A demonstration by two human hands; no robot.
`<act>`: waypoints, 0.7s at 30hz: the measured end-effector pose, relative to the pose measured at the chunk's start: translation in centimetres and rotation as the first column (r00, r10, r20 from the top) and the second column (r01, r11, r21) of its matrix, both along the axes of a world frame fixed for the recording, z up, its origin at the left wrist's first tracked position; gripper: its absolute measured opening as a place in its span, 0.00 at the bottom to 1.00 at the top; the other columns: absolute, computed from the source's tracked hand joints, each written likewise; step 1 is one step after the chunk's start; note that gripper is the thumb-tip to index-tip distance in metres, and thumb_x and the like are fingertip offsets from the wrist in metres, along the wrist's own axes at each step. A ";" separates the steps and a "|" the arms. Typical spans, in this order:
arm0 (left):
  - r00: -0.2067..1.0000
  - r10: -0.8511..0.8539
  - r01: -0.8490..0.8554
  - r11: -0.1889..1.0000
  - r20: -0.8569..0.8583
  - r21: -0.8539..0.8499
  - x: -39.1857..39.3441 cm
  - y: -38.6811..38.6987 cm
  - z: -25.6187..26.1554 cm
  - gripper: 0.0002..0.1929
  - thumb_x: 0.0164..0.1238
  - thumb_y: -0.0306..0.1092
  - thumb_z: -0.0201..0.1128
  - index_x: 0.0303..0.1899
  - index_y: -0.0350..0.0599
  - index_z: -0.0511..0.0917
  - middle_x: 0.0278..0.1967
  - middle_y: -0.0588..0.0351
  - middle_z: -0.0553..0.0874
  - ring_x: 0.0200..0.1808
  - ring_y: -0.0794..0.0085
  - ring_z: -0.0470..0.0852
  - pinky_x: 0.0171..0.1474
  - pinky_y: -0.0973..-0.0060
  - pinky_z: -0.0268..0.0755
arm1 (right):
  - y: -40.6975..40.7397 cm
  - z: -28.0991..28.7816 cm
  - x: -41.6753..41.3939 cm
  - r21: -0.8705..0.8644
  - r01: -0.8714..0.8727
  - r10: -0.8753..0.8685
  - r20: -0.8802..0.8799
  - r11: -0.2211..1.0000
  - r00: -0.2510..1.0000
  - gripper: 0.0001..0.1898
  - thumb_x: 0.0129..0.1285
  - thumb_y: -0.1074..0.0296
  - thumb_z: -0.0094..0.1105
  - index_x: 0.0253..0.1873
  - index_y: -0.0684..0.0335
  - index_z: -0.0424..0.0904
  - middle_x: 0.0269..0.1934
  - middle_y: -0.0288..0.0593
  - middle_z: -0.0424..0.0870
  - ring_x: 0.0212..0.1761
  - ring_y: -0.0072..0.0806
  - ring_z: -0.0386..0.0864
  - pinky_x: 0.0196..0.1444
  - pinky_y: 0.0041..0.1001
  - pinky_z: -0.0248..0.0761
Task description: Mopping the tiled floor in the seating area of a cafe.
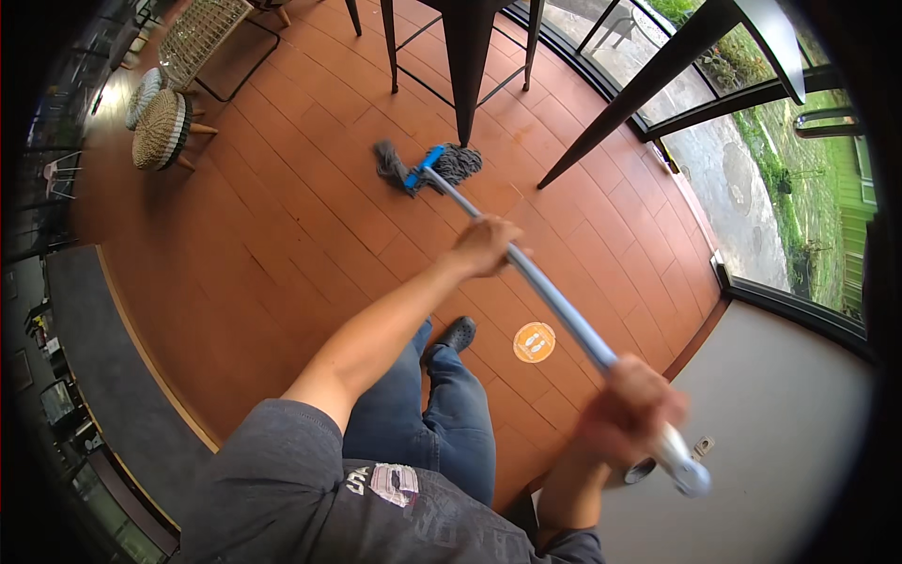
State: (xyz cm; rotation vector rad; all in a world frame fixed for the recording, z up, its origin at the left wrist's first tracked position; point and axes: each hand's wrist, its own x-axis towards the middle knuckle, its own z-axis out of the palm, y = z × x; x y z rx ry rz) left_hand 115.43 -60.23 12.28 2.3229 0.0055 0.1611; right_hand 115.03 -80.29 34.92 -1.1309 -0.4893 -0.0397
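A string mop with a grey yarn head point(456, 163) and a blue clamp point(424, 168) rests on the reddish-brown tiled floor point(338, 233). Its pale blue-grey handle point(557, 302) slants from the head back towards my right side. My left hand point(487, 245) grips the handle partway down its length. Close to the handle's top end, my right hand point(631, 409) is wrapped around it, blurred by motion. The yarn lies spread on both sides of the clamp, and its right part is at the foot of a dark table leg.
Dark metal legs, one tapered point(634, 92), stand ahead. Woven stools point(162, 130) and a rope-backed chair point(201, 35) are at the left. A grey counter point(120, 338) runs along the left. Glass doors and a pale wall point(761, 409) bound the right. A round orange floor sticker point(534, 342) lies near my shoe.
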 end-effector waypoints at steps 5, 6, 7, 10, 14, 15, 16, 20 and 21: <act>0.981 -0.030 0.074 0.971 0.190 -0.229 4.1 -6.4 10.7 0.21 0.65 0.45 0.62 0.18 0.44 0.70 0.21 0.47 0.78 0.30 0.48 0.80 0.37 0.55 0.71 | -4.5 13.3 3.1 0.150 -0.145 0.132 0.094 0.978 0.987 0.17 0.75 0.65 0.40 0.27 0.58 0.62 0.17 0.35 0.59 0.19 0.23 0.55 0.26 0.31 0.55; 0.977 -0.016 0.072 0.963 0.212 -0.261 4.4 -6.7 12.1 0.21 0.65 0.45 0.62 0.18 0.44 0.69 0.20 0.47 0.78 0.30 0.48 0.80 0.37 0.55 0.70 | -4.1 14.5 3.3 0.221 -0.162 0.142 0.103 0.962 0.985 0.15 0.72 0.62 0.43 0.31 0.64 0.69 0.19 0.40 0.64 0.20 0.29 0.62 0.26 0.36 0.60; 0.978 0.002 0.056 0.960 0.207 -0.274 4.6 -7.0 12.6 0.20 0.64 0.43 0.63 0.17 0.44 0.68 0.20 0.46 0.78 0.30 0.48 0.80 0.36 0.55 0.71 | -3.5 15.2 3.4 0.218 -0.170 0.150 0.107 0.961 0.983 0.15 0.72 0.62 0.43 0.31 0.64 0.69 0.19 0.40 0.64 0.20 0.29 0.62 0.26 0.36 0.60; 0.983 -0.002 0.059 0.951 0.186 -0.304 4.9 -5.7 11.6 0.17 0.62 0.40 0.63 0.19 0.44 0.71 0.21 0.46 0.79 0.31 0.47 0.80 0.36 0.56 0.72 | -1.9 14.8 4.5 0.048 -0.183 0.180 0.062 0.982 0.982 0.21 0.76 0.69 0.40 0.22 0.53 0.55 0.16 0.30 0.54 0.18 0.19 0.50 0.26 0.26 0.50; 0.998 -0.045 0.036 0.982 -0.041 -0.183 4.6 -0.6 0.3 0.08 0.58 0.33 0.63 0.23 0.44 0.76 0.23 0.45 0.81 0.31 0.46 0.81 0.34 0.56 0.72 | 4.2 5.8 4.0 -0.222 0.317 -0.340 -0.072 0.922 0.938 0.16 0.75 0.68 0.43 0.27 0.61 0.63 0.16 0.38 0.64 0.19 0.22 0.59 0.27 0.26 0.57; 0.989 -0.041 0.014 0.982 -0.142 -0.188 4.1 1.8 -2.7 0.09 0.59 0.34 0.64 0.23 0.43 0.76 0.23 0.45 0.81 0.30 0.47 0.81 0.34 0.57 0.72 | 5.4 3.0 3.7 -0.258 0.337 -0.373 -0.105 0.905 0.922 0.14 0.75 0.68 0.42 0.31 0.65 0.66 0.17 0.41 0.69 0.19 0.25 0.62 0.27 0.27 0.60; 0.968 -0.040 -0.009 0.982 -0.250 -0.190 3.2 4.3 -5.2 0.11 0.59 0.35 0.64 0.22 0.43 0.76 0.23 0.45 0.82 0.29 0.47 0.81 0.33 0.57 0.72 | 7.2 0.4 3.0 -0.263 0.303 -0.355 -0.181 0.916 0.917 0.14 0.75 0.69 0.41 0.30 0.61 0.63 0.15 0.37 0.63 0.17 0.24 0.59 0.27 0.29 0.61; 0.997 0.007 -0.017 0.993 -0.079 -0.118 1.8 7.9 -6.7 0.15 0.61 0.40 0.66 0.21 0.43 0.74 0.23 0.46 0.80 0.29 0.48 0.80 0.33 0.58 0.71 | 8.4 -5.9 1.4 -0.001 0.185 -0.182 -0.178 0.983 0.967 0.14 0.74 0.74 0.42 0.30 0.59 0.58 0.13 0.33 0.56 0.16 0.23 0.56 0.31 0.34 0.66; 0.998 0.053 -0.055 0.996 -0.032 -0.071 1.6 8.0 -7.2 0.15 0.61 0.38 0.66 0.21 0.43 0.73 0.23 0.47 0.79 0.29 0.49 0.80 0.33 0.56 0.71 | 8.5 -6.0 1.1 0.008 0.177 -0.172 -0.198 0.984 0.965 0.14 0.74 0.75 0.41 0.29 0.59 0.57 0.13 0.34 0.56 0.16 0.23 0.57 0.30 0.34 0.66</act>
